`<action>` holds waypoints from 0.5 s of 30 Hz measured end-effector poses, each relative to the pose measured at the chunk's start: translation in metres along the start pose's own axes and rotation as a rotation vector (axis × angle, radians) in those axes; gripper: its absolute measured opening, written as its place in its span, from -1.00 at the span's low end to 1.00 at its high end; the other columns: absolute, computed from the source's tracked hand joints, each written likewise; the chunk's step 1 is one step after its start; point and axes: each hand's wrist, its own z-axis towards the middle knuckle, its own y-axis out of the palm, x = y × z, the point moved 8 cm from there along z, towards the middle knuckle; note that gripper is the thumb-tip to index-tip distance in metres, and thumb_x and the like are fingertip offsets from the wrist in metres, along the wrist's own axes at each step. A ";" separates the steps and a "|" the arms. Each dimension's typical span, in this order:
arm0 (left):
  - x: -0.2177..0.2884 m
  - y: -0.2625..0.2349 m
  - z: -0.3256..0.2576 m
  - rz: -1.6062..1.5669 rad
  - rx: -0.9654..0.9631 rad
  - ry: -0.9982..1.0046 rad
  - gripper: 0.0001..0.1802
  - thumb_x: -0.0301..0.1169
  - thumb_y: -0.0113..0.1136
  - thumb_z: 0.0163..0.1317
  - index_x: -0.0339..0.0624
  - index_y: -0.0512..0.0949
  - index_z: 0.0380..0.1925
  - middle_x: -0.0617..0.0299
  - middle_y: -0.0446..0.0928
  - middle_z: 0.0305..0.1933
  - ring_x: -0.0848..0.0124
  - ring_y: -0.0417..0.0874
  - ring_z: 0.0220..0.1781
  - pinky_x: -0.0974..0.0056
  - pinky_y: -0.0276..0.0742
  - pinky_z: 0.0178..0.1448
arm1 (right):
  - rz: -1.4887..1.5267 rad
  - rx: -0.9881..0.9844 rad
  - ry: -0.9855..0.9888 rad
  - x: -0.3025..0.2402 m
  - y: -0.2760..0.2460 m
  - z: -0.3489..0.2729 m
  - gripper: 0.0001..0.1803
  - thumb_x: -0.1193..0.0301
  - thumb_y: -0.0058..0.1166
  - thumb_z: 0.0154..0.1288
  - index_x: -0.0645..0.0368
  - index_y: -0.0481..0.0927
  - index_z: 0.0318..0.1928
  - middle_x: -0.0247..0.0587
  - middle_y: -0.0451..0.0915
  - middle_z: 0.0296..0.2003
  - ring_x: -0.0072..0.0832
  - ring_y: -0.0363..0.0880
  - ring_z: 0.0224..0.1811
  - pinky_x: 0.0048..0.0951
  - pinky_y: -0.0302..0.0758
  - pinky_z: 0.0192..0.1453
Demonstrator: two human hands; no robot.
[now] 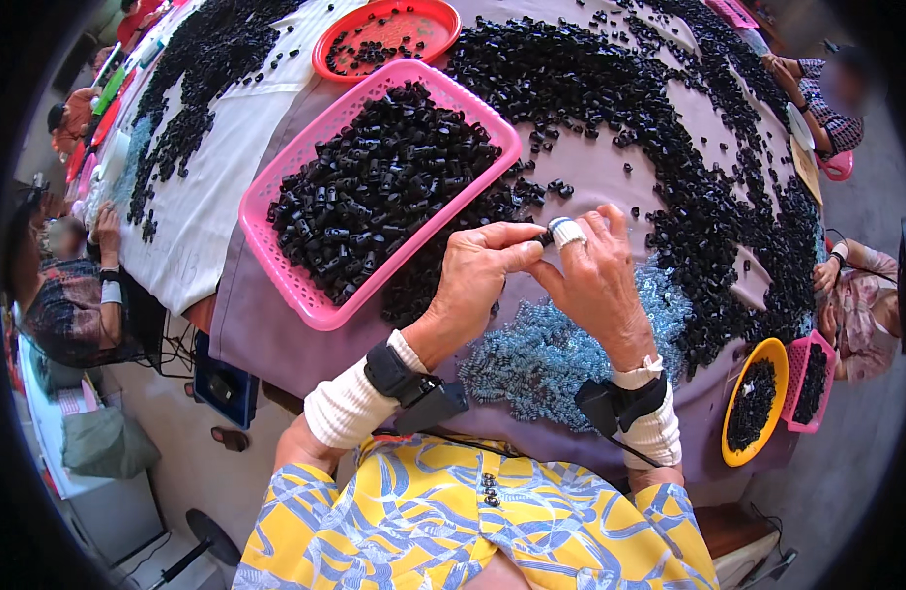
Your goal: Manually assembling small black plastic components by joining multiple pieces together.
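Observation:
My left hand (472, 280) pinches a small black plastic piece (544, 238) between thumb and forefinger. From the other side my right hand (600, 285) meets it, its fingers closed on the same piece. A white cloth finger cover (568, 232) wraps one right finger. Below both hands lies a heap of small, shiny blue-silver pieces that look like coil springs (531, 359). To the left, a pink perforated basket (325, 315) holds many black cylindrical pieces (374, 187). What else my fingertips hold is hidden.
Loose black pieces (571, 79) spread over the cloth-covered table (246, 295). A red tray (438, 25) stands beyond the basket. At right are a yellow tray (733, 452) and a smaller pink basket (799, 418). People sit along both sides, including one at left (74, 295).

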 end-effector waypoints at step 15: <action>-0.014 0.010 -0.001 -0.207 -0.178 -0.153 -0.73 -0.37 0.08 0.33 -0.35 0.56 -0.11 0.21 0.59 -0.19 0.51 0.61 -0.21 0.35 0.57 -0.02 | 0.106 0.012 0.013 0.011 0.000 -0.006 -0.71 0.30 0.28 -0.06 0.22 0.49 -0.47 -0.16 0.49 -0.55 -0.22 0.50 -0.38 -0.10 0.27 0.12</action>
